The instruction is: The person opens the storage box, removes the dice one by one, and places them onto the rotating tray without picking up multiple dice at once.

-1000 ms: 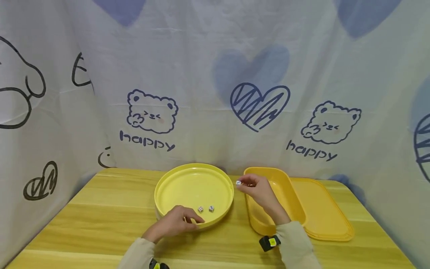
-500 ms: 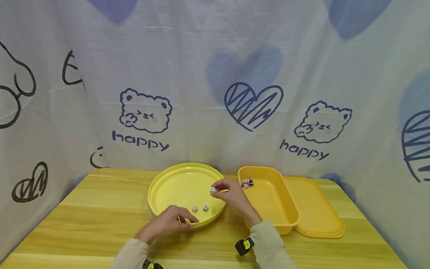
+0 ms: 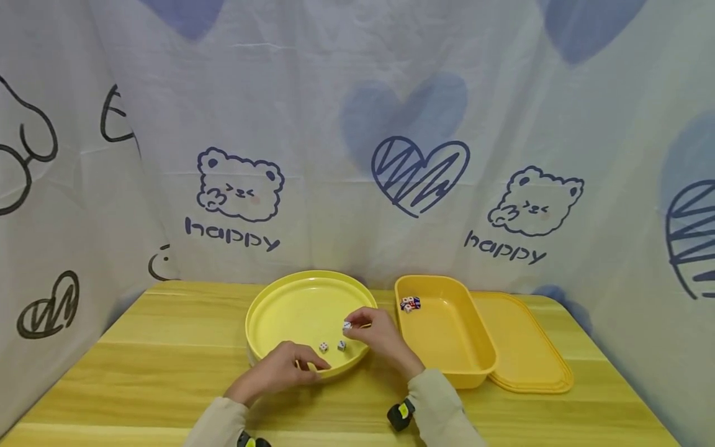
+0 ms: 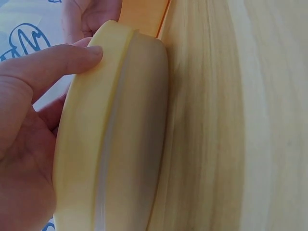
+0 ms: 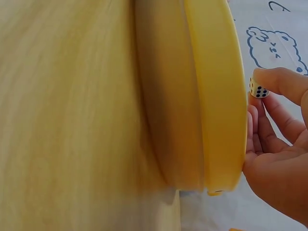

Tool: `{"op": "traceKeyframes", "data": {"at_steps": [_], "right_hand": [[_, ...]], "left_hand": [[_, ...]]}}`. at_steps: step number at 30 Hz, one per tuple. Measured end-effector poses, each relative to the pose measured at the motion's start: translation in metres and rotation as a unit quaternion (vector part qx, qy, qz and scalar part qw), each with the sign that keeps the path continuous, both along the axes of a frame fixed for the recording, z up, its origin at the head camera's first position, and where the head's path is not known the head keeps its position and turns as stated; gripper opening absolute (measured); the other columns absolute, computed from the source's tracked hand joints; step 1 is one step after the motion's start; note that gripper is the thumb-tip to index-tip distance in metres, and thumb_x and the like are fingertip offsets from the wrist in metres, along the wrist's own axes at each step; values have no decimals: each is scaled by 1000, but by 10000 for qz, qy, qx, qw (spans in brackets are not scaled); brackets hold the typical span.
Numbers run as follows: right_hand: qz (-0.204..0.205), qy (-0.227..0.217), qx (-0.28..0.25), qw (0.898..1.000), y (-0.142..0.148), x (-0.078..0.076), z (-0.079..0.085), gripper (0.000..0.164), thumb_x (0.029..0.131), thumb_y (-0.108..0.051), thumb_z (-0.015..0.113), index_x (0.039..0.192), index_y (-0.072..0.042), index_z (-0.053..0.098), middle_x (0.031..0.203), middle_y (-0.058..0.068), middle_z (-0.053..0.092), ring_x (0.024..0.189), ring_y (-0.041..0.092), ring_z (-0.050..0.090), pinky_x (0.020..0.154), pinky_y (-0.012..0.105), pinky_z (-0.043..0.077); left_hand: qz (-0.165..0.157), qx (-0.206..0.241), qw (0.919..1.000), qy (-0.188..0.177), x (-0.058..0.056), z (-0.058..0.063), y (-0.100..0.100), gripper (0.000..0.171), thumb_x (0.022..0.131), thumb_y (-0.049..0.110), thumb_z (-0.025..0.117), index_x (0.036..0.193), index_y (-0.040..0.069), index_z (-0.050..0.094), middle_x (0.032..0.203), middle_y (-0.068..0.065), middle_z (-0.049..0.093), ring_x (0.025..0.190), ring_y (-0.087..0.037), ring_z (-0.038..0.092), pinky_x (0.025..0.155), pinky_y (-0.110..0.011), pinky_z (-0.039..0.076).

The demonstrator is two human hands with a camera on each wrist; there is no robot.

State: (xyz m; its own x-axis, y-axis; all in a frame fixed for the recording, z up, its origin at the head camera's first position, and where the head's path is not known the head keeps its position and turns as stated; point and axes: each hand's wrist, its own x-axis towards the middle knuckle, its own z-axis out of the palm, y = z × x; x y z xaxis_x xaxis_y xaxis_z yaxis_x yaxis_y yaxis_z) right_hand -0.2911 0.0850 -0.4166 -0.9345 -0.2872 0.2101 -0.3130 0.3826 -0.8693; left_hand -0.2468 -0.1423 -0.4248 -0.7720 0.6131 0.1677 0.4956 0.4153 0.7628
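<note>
A round yellow plate (image 3: 290, 304) sits on the wooden table with two white dice (image 3: 332, 346) lying near its front. My right hand (image 3: 373, 336) hovers over the plate's right side and pinches a third white die (image 3: 347, 325), seen with black dots in the right wrist view as die (image 5: 258, 89). My left hand (image 3: 282, 369) holds the plate's near rim (image 4: 91, 144), thumb curled over its edge. A rectangular yellow box (image 3: 447, 347) to the right holds several dice (image 3: 410, 303) in its far corner.
A flat yellow lid (image 3: 530, 354) lies right of the box. Printed cloth walls (image 3: 357, 155) close in the table (image 3: 167, 347) at back and sides.
My right hand carried the die from over the box leftward and down into the plate. The left hand stayed on the rim.
</note>
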Motion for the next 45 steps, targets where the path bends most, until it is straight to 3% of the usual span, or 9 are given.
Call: {"op": "traceKeyframes", "data": {"at_steps": [37,45], "right_hand": [[407,227,241,9986,-2,8,-1,14,80,-10,76,90,-3,69,81,-1,61,76,14,52,70,27,45],[459,449,317,9974,-2,6,-4,18,82,-10,75,95,0,69,89,4,66,78,13,54,73,27,46]], "left_hand": [[-40,6,10000,7,-1,-3,0,15,86,7,71,101,4,76,95,-4,72,74,-6,61,65,-24,49],[-40,13,10000,61,0,-4,0,15,87,7,71,101,4,77,94,-3,72,74,-6,61,65,-25,49]]}}
